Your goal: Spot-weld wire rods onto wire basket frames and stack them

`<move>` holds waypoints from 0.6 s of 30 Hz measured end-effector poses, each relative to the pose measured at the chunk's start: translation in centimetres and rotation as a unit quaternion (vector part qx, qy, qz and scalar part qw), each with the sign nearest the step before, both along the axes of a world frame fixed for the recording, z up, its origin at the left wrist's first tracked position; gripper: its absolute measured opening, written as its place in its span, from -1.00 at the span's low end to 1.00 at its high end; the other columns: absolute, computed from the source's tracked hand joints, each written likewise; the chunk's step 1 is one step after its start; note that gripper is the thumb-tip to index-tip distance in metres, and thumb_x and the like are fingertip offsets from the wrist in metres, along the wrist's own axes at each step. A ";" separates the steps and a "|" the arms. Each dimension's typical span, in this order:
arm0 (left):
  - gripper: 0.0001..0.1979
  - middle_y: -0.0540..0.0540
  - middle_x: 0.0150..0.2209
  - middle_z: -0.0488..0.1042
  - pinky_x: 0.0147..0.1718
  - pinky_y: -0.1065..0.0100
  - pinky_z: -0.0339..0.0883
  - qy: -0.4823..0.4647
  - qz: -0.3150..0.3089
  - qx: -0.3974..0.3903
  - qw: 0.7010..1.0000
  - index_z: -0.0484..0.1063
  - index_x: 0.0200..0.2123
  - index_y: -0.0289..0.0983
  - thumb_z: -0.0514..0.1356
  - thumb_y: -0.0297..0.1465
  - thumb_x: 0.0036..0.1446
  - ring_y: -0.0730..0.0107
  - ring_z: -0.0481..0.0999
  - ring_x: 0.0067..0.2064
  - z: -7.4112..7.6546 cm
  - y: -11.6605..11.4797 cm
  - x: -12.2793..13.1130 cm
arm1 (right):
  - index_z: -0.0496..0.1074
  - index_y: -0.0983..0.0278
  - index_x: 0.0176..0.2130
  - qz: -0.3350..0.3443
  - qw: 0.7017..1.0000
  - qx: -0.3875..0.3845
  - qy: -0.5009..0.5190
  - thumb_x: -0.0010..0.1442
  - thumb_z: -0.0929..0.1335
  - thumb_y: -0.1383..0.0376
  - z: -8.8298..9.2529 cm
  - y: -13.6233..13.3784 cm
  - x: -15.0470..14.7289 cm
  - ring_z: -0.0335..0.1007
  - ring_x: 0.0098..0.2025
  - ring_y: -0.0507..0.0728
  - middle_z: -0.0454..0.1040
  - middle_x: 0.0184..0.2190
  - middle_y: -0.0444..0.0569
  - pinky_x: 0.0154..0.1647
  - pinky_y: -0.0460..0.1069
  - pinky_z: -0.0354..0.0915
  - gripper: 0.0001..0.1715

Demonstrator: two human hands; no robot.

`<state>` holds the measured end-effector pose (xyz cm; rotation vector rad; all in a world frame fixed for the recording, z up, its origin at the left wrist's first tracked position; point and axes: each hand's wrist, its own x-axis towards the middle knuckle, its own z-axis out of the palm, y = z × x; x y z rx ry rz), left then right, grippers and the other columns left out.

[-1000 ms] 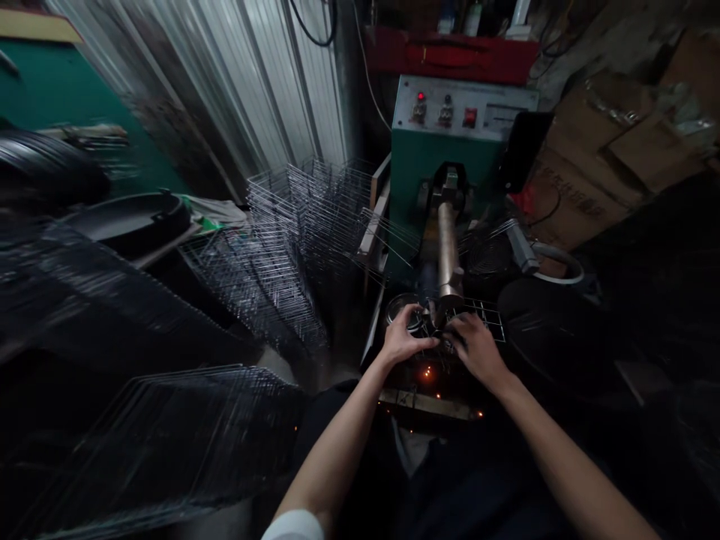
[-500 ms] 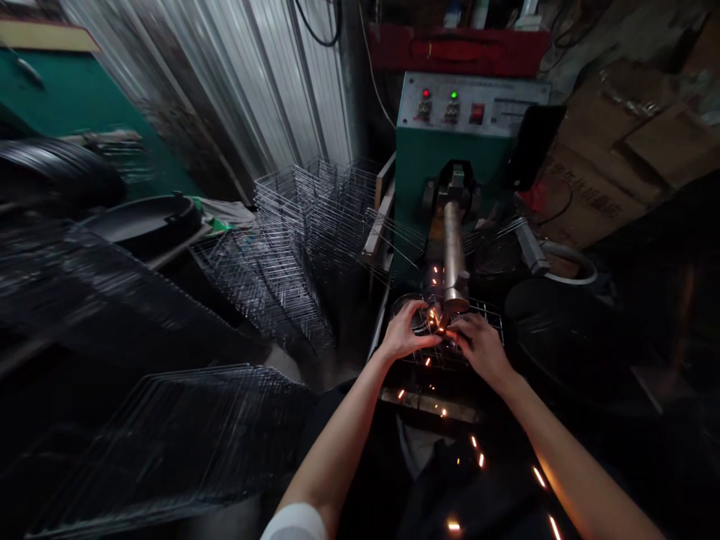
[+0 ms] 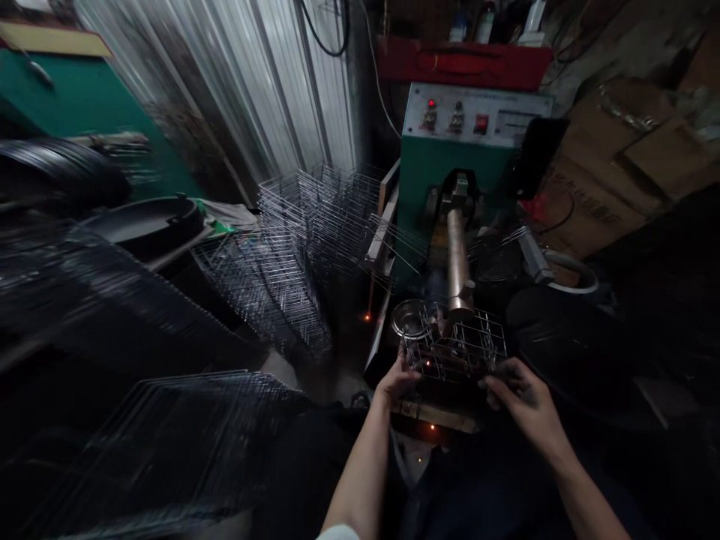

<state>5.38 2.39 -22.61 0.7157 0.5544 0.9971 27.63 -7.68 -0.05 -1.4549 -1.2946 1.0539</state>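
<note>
Below the copper-coloured cylinder of a green machine lies a small wire rack. My left hand grips the rack's near left side, just under a round metal dish. At the rack's right corner is my right hand, its fingers pinched together; whatever lies between them is too dark to make out. The cylinder's lower end sits over the middle of the rack. A few small sparks glow near the rack and below it.
Stacked wire baskets stand left of the machine, with more wire panels at the lower left. A black round pan is farther left. Cardboard boxes and a dark phone are at the right.
Both hands have moved down and apart from the cylinder's tip, my right hand farther to the right. The bright spark shower has died down to a few dots. The panel's green light has gone out.
</note>
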 end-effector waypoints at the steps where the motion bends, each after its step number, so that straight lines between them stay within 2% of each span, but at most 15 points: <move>1: 0.27 -0.06 0.47 -0.19 -0.04 0.20 0.46 0.000 0.001 -0.001 1.000 -0.19 0.35 0.31 0.48 -0.38 -0.32 0.01 0.28 0.31 0.1 0.2 -0.1 | 0.34 0.23 -0.32 -0.004 1.000 -0.006 0.004 0.13 0.49 0.00 0.0 -0.2 0.0 0.46 -0.47 0.09 0.55 -0.39 0.00 -0.47 -0.04 0.42 -0.58; 5: 0.24 -0.15 0.45 -0.09 0.04 0.08 0.42 0.043 0.021 0.016 0.999 -0.11 0.34 0.20 0.49 -0.42 -0.34 -0.06 0.24 0.33 1.5 -0.3 -2.0 | 0.36 0.23 -0.28 -0.010 0.998 -0.022 0.054 0.09 0.52 0.01 0.0 -0.6 -0.1 0.43 -0.51 0.07 0.56 -0.41 -0.03 -0.54 -0.07 0.35 -0.57; 7: 0.19 -0.19 0.44 -0.07 0.10 0.03 0.37 0.082 0.046 0.039 0.995 -0.07 0.32 0.11 0.50 -0.42 -0.33 -0.08 0.17 0.36 2.8 -1.3 -3.4 | 0.39 0.24 -0.24 -0.011 0.995 -0.030 0.089 0.07 0.53 0.00 0.2 -0.9 -0.5 0.37 -0.58 0.04 0.55 -0.45 -0.05 -0.61 -0.09 0.29 -0.53; 10: 0.12 -0.23 0.38 0.03 0.23 0.00 0.24 0.162 0.121 0.087 0.975 -0.01 0.28 -0.02 0.52 -0.38 -0.32 -0.04 0.16 0.37 5.7 -3.5 -6.0 | 0.44 0.27 -0.22 0.014 0.989 -0.056 0.135 0.03 0.54 0.00 0.9 -1.6 -1.2 0.25 -0.68 -0.02 0.50 -0.51 -0.09 -0.71 -0.13 0.17 -0.52; 12: 0.09 -0.23 0.32 0.13 0.27 -0.01 0.18 0.215 0.165 0.121 0.955 0.02 0.25 -0.07 0.53 -0.33 -0.31 -0.02 0.23 0.33 7.9 -5.0 -8.0 | 0.48 0.29 -0.24 0.064 0.981 -0.079 0.164 0.04 0.53 0.00 1.6 -2.5 -1.5 0.25 -0.70 -0.03 0.49 -0.52 -0.08 -0.72 -0.13 0.18 -0.53; 14: 0.07 -0.21 0.28 0.20 0.28 -0.03 0.18 0.251 0.171 0.152 0.941 0.04 0.25 -0.08 0.54 -0.32 -0.29 0.00 0.30 0.29 10.0 -6.5 -10.1 | 0.52 0.29 -0.22 0.145 0.967 -0.097 0.187 0.05 0.50 -0.04 2.6 -3.5 -1.6 0.37 -0.63 0.04 0.52 -0.47 -0.01 -0.64 -0.08 0.31 -0.52; 16: 0.04 -0.20 0.27 0.23 0.27 -0.03 0.21 0.276 0.156 0.168 0.933 0.06 0.25 -0.07 0.53 -0.32 -0.28 0.00 0.33 0.27 11.6 -7.8 -11.8 | 0.56 0.27 -0.15 0.234 0.948 -0.094 0.194 0.05 0.49 -0.06 3.7 -4.4 -1.6 0.52 -0.47 0.17 0.56 -0.36 0.08 -0.48 0.03 0.45 -0.48; 18: 0.05 -0.21 0.27 0.23 0.26 -0.04 0.21 0.298 0.139 0.171 0.929 0.06 0.27 -0.05 0.52 -0.33 -0.27 -0.03 0.32 0.28 12.6 -8.7 -12.7 | 0.57 0.22 -0.07 0.303 0.934 -0.073 0.174 0.12 0.46 -0.02 4.9 -5.0 -1.8 0.57 -0.27 0.27 0.58 -0.24 0.12 -0.28 0.12 0.50 -0.51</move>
